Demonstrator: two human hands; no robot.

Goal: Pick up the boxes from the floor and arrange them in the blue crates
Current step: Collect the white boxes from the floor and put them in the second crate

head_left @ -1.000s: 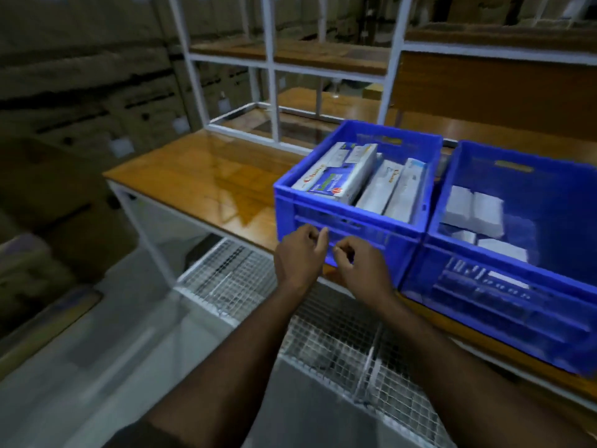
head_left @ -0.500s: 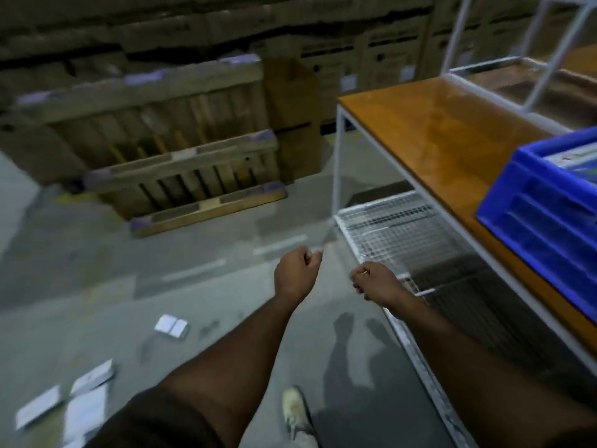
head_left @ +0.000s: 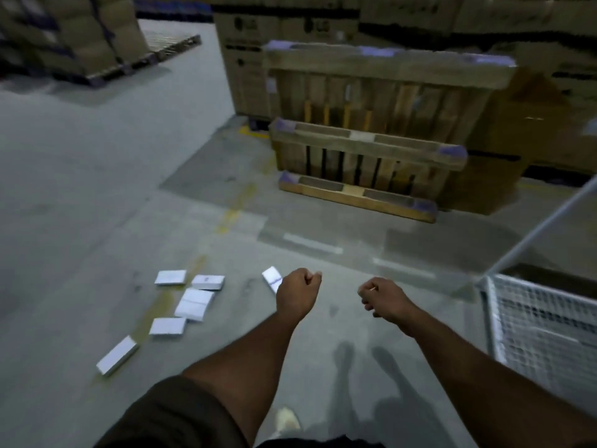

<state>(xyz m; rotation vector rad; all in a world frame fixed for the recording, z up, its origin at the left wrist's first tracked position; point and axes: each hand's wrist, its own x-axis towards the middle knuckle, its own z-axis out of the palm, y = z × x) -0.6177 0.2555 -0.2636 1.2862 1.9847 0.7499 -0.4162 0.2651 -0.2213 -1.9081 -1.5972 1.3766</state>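
Note:
Several flat white boxes lie scattered on the grey concrete floor to my lower left: one (head_left: 170, 277) farthest back, one (head_left: 194, 303) in the middle of the group, and one (head_left: 117, 355) nearest me. Another white box (head_left: 272, 279) lies partly hidden behind my left hand (head_left: 297, 292). That hand is held out in a fist above the floor and holds nothing. My right hand (head_left: 384, 297) hangs beside it, fingers curled, also holding nothing. The blue crates are out of view.
Wooden pallets (head_left: 365, 156) lean against stacked cardboard cartons (head_left: 245, 59) straight ahead. The white wire-mesh lower shelf (head_left: 542, 321) and a metal leg (head_left: 542, 227) of the table stand at the right edge. My shoe (head_left: 286, 418) shows below my arms.
My view has swung left from the table and blue crates down to the floor. The scattered white boxes have come into view, and both hands stay curled and hold nothing.

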